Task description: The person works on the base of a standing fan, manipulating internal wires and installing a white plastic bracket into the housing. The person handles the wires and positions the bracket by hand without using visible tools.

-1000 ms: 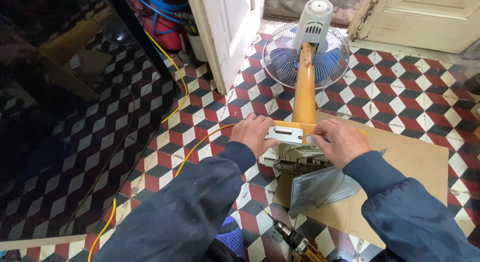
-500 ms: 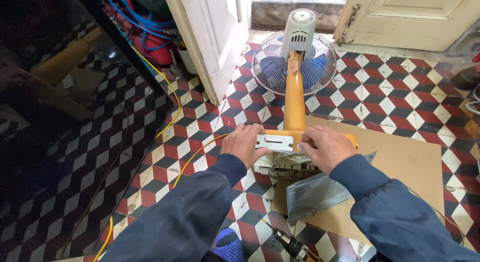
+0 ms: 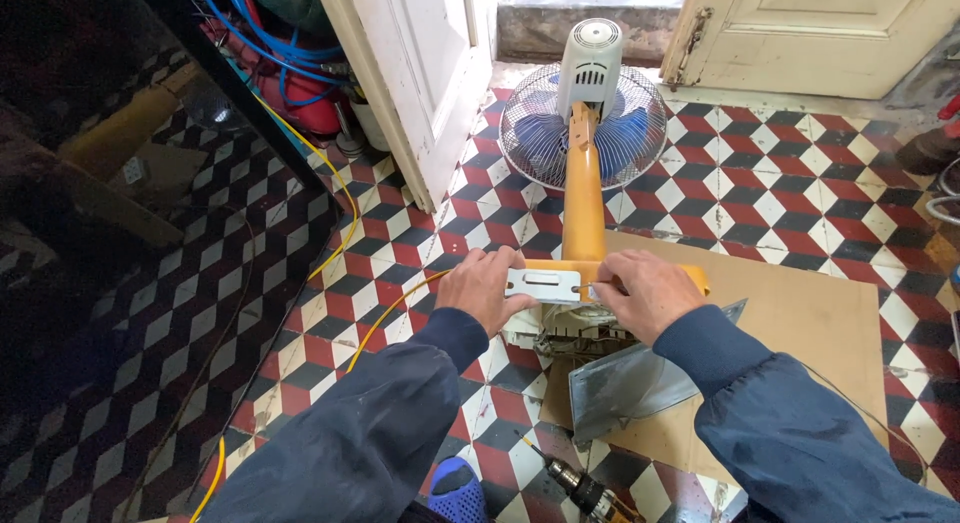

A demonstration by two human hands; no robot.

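Floor [image 3: 820, 198]: tumbling-block tiles in red, white, dark grey. White door leaf [image 3: 420, 73] stands open at upper centre; cream panelled door [image 3: 830, 28] at upper right, concrete step [image 3: 590, 28] between. Dark glossy surface [image 3: 110, 283] fills left side, reflecting tiles. Blue hoses [image 3: 270, 43] in upper left. Daylight, even.

Open tiled floor [image 3: 800, 198] right of fan pole [image 3: 583, 198], white door [image 3: 420, 73] crowding left, drill [image 3: 580, 488] below

PERSON: CLOTHING CHECK

Both arms in dark navy long sleeves, work-jacket type, fabric creased w/ soft folds, cuffs plain at wrists. Left hand [image 3: 487, 286] and right hand [image 3: 645, 293] bare, no gloves. Blue slip-on shoe [image 3: 455, 488] w/ vent holes seen at bottom edge
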